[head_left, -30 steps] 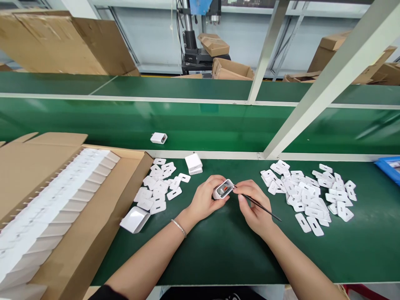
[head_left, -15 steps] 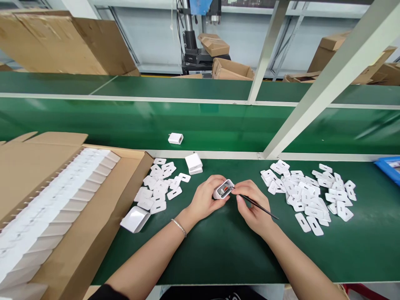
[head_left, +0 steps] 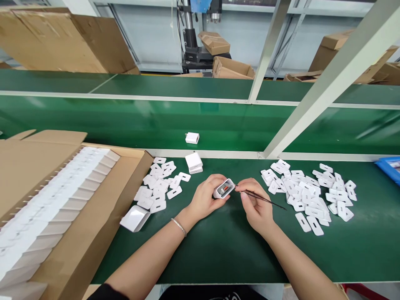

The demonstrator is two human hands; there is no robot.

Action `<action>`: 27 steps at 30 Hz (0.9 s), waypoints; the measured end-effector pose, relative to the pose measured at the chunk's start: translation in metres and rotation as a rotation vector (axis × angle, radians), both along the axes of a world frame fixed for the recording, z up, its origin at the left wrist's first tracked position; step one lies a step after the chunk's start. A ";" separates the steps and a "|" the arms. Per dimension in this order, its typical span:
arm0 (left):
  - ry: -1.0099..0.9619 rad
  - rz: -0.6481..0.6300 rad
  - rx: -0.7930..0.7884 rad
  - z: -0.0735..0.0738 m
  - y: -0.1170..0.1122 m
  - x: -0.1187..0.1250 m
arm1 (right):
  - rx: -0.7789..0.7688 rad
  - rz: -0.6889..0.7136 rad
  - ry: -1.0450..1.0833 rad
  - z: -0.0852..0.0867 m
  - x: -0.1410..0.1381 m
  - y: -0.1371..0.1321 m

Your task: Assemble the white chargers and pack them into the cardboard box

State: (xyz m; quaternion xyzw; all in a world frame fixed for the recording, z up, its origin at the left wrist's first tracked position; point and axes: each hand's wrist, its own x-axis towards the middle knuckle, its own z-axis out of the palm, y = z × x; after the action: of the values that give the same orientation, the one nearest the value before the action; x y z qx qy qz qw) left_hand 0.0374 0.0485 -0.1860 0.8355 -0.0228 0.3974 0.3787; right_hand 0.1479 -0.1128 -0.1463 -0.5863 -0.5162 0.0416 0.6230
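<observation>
Since 1 s ago the small white plug (head_left: pixel 192 138) on the belt (head_left: pixel 125 125) has ridden to the right & now sits beyond the fingers, a bit left of them. The tweezers (head_left: pixel 265 199) lie flatter than before. Hands otherwise as they were.

Biggest item: cardboard box (head_left: pixel 93 216), far left of the fingers, w/ rows of white parts inside. The green bench (head_left: pixel 218 250) carries everything near, and the belt runs across beyond it. Right of the fingers is a wide heap of flat white plates (head_left: pixel 309 193). A smaller heap (head_left: pixel 161 183) is left of them, near the box. A blue tray (head_left: pixel 390 166) shows at the far right edge. A white curved cover (head_left: pixel 135 218) lies left of & nearer than the fingers, beside the box wall. A white block (head_left: pixel 194 162) stands just beyond the left fingers, at the bench's far edge.

The left hand (head_left: pixel 204 198) has its fingers (head_left: pixel 215 180) closed round a white casing (head_left: pixel 223 188). Its open end is tilted up, w/ red & metal bits visible inside. The right hand (head_left: pixel 258 206) has its fingers (head_left: pixel 246 185) pinched on the tweezers. The tips are at the casing's open end & the rear end points right. The casing sits btw both hands. A thin bracelet (head_left: pixel 178 227) is on the left wrist.
</observation>
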 end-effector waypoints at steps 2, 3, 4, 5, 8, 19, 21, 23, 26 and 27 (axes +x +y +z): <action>0.027 0.010 0.013 0.001 0.000 -0.001 | 0.007 -0.020 0.015 0.000 0.001 0.000; 0.039 0.020 0.032 0.002 0.000 -0.001 | 0.007 -0.027 0.016 0.000 0.001 0.000; 0.044 0.032 0.059 0.002 0.000 -0.001 | 0.002 -0.030 0.014 0.000 0.001 0.000; 0.038 0.047 0.092 0.002 0.000 -0.001 | -0.005 -0.029 0.004 0.001 0.002 0.000; -0.023 0.086 0.216 0.001 0.001 -0.001 | -0.071 -0.006 -0.066 0.004 0.004 -0.001; 0.062 0.008 0.064 -0.004 0.002 0.008 | 0.100 -0.334 0.118 0.002 0.013 -0.001; 0.098 0.028 0.001 -0.005 0.004 0.011 | 0.035 -0.414 0.069 0.005 0.021 0.004; 0.134 0.054 -0.062 -0.007 0.006 0.013 | -0.101 -0.374 -0.031 0.009 0.034 0.017; 0.180 0.076 -0.150 -0.010 0.010 0.015 | -0.319 -0.308 -0.153 0.007 0.066 0.057; 0.195 0.077 -0.180 -0.011 0.011 0.016 | -0.398 -0.331 -0.203 0.005 0.079 0.074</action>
State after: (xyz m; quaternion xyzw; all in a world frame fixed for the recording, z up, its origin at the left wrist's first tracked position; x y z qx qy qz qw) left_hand 0.0533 0.0597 -0.1967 0.8330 0.0818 0.3290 0.4373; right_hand 0.2272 -0.0392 -0.1414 -0.7746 -0.4549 -0.0191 0.4390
